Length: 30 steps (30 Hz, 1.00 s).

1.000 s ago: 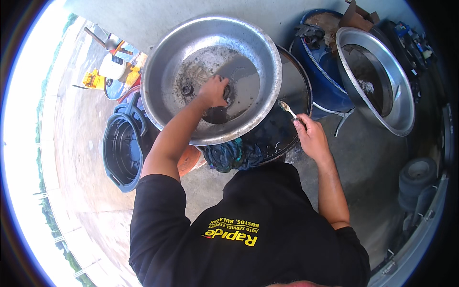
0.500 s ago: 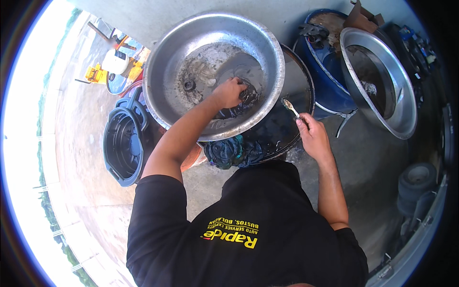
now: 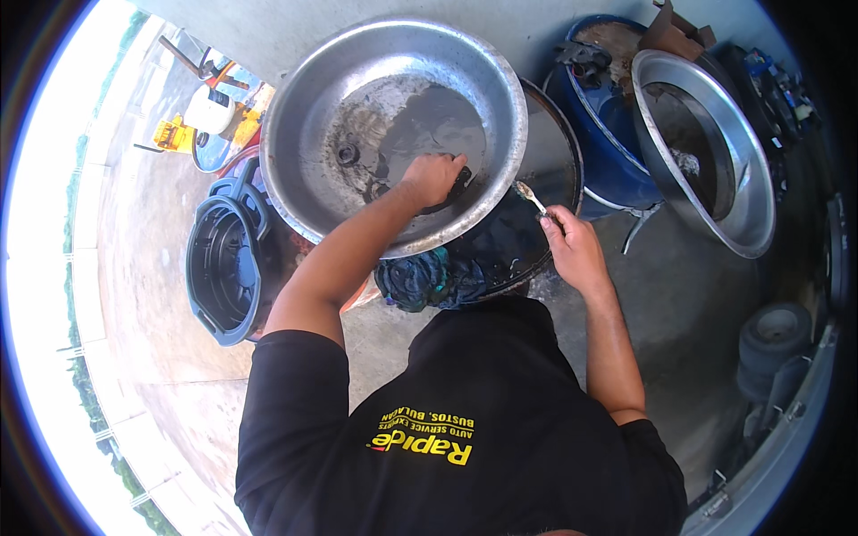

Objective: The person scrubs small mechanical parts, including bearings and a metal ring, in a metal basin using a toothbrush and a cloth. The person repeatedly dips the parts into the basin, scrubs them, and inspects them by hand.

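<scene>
Left hand point(image 3: 435, 180): closed on a dark part point(image 3: 461, 182), mostly hidden by fingers, in the basin point(image 3: 290, 116); part's long axis unclear. Right hand point(image 3: 574, 247): gripping a brush point(image 3: 528, 196) outside the rim, bristles slanting up-left toward basin and part. Farther left, inside: dark ring point(image 3: 348, 154), well apart from left hand.
</scene>
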Each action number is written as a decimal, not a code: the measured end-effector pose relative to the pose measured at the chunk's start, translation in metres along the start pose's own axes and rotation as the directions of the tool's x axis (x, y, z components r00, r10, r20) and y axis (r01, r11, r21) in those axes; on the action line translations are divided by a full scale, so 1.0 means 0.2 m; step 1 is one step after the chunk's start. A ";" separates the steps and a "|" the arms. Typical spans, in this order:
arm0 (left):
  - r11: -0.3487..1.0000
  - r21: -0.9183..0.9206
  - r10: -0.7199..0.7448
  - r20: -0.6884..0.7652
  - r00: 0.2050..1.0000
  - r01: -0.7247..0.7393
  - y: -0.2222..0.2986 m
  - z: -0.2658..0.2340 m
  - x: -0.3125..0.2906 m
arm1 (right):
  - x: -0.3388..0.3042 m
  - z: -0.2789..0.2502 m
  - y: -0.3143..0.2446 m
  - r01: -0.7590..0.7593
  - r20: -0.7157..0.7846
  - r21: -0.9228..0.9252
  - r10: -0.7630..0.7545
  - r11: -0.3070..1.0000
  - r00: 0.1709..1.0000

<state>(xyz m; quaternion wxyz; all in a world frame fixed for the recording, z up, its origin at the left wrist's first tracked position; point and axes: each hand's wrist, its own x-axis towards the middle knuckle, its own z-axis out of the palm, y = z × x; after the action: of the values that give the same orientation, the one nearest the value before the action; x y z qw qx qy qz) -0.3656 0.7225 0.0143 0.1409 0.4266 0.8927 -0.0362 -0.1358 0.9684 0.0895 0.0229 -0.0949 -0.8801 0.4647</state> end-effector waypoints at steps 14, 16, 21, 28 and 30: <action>0.652 -0.755 -0.347 -0.220 0.911 0.066 -0.34 -0.09 0.08 | -0.01 -0.03 0.06 -0.002 -0.047 0.019 0.003 1.000 0.999; 0.616 -0.778 -0.414 -0.190 0.890 0.121 -0.33 -0.13 0.07 | -0.01 -0.03 0.07 -0.011 -0.041 0.011 0.012 1.000 0.999; 0.791 -0.581 -0.301 -0.094 0.949 0.193 -0.23 -0.03 0.05 | -0.01 -0.01 0.07 -0.008 -0.034 0.033 0.009 0.999 0.999; 0.599 -0.724 -0.420 0.081 0.904 0.343 -0.18 -0.18 0.07 | 0.00 -0.04 0.09 0.005 -0.061 0.024 -0.004 1.000 0.998; 0.685 -0.697 -0.270 0.027 0.963 0.212 -0.31 0.02 0.06 | 0.00 -0.04 0.07 -0.003 -0.030 0.029 0.004 1.000 1.000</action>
<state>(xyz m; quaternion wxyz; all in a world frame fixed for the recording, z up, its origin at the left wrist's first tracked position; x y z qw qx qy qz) -0.4198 0.6924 0.0034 0.2497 0.2227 0.8936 0.2993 -0.1333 0.9821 0.0826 0.0365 -0.1029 -0.8728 0.4758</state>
